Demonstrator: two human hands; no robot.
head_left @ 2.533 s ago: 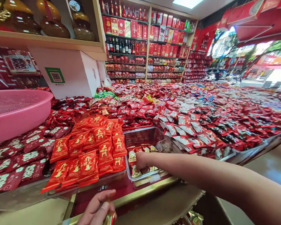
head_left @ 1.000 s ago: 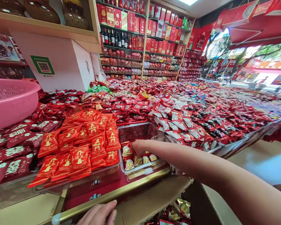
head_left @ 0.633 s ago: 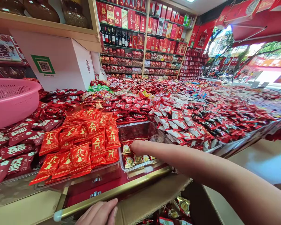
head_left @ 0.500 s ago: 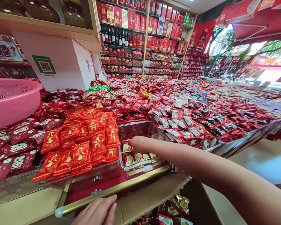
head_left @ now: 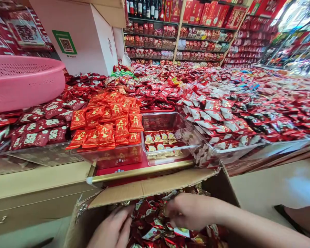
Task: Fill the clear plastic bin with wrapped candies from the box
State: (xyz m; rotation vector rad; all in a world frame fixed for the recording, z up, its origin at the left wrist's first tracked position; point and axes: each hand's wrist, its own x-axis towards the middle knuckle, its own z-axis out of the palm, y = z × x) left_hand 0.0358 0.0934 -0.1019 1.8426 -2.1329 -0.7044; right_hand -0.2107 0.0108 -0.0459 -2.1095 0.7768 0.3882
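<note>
While the head camera looks down over a shop counter, both of the person's hands are inside an open cardboard box (head_left: pixel 155 187) at the bottom of the picture. Loose red and gold wrapped sweets (head_left: pixel 151 225) fill the box. Reaching in from the lower right, the right hand (head_left: pixel 187 210) lies on top of the sweets with its fingers curled down among them; whether it has closed on any cannot be told. At the lower left of the box, the left hand (head_left: pixel 113 231) rests with fingers bent, touching the sweets; its grip cannot be told either.

Just beyond the box's far flap runs a gold counter edge (head_left: pixel 142 173). Above it sits a clear tray (head_left: pixel 186 129), with only a few small gold-faced sweets (head_left: pixel 161 141) along its near end. Touching its left side is a tray heaped with orange-red packets (head_left: pixel 111 120) printed in gold characters. Further left lie dark red packets (head_left: pixel 38 125), and behind them a pink basket (head_left: pixel 23 82) stands on the pile. To the right, white and red packets (head_left: pixel 214 117) spread into a wide display of red sweets. A white carton (head_left: pixel 85 38) with a green code sticker stands at the back left, and shelves (head_left: pixel 175 31) of red boxes and bottles line the far wall.
</note>
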